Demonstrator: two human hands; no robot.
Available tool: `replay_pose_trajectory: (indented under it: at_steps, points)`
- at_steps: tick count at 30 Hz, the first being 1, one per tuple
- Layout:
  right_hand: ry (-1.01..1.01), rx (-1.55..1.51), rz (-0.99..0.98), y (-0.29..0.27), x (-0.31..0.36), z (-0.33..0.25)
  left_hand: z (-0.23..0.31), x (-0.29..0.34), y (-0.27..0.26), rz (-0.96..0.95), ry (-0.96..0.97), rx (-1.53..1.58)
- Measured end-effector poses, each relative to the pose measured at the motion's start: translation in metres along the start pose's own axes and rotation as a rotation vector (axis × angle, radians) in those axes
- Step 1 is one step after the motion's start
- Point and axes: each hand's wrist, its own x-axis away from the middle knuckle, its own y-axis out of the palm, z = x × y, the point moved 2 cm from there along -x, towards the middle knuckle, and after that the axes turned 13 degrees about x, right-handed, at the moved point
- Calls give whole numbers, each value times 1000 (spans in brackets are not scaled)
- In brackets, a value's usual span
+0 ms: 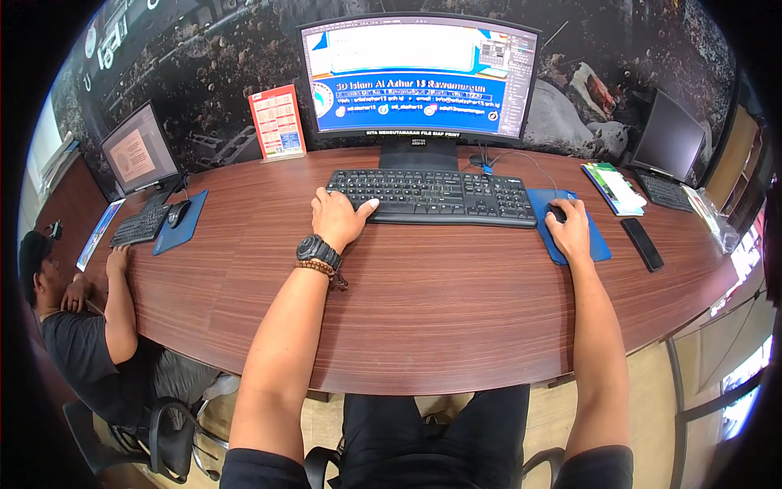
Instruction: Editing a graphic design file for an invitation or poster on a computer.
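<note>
Keyboard [456,200] is sitting just off the middle of the view toward 1 o'clock, and the left hand [336,218] is resting on its 9 o'clock end. That hand isn't gripping anything: the fingers are bending loosely over the keys and the thumb is sticking out toward 2 o'clock, so there's a wide gap between them. The right hand [572,232] is curling narrowly over a small black mouse [557,213], sitting at 3 o'clock from the keyboard on a blue mouse pad [600,244].

Stuff that's hard to see: the left hand is covering some keys, so I can't tell if any are being pressed. The right hand is hiding most of the mouse, so I can't tell about clicks either. Both upper arms are getting cut off at 6 o'clock, and the dark rim is cropping the co-worker [85,338] sitting over at 8 o'clock.

Head count: three monitors are standing on the desk [440,310], a big lit one [407,118] at 12 o'clock, a lit one [137,155] at 10 and a dark one [672,134] at 2. I'm counting three keyboards, two mice, two blue pads, one phone [643,244] lying toward 4 o'clock from the keyboard and one red-framed calendar [279,122] standing at 10.
</note>
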Motion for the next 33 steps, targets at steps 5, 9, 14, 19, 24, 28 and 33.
replay_pose_trajectory:
  at_steps: [5, 9, 14, 19, 24, 28, 33]
  points:
    - [-18, 12, 6, 2, -2, 5, 2, -1, -1, -15, -9, 17]
    - [-10, 9, -1, 1, -2, 3, 3, -1, -2, -22, -20, 21]
    - [-1, 12, -10, 1, -1, 1, 2, -1, -2, -23, -21, 18]
    - [-5, 8, -9, 1, -2, 3, 2, -1, 0, -22, -23, 15]
    - [-22, 5, 7, 2, -2, 4, 3, 0, -2, -20, -20, 17]
    - [-34, -2, 19, 2, -2, 3, 1, 0, -1, -10, 21, 4]
    - [-34, -2, 27, 0, -1, 1, -1, -2, 0, -31, 17, -14]
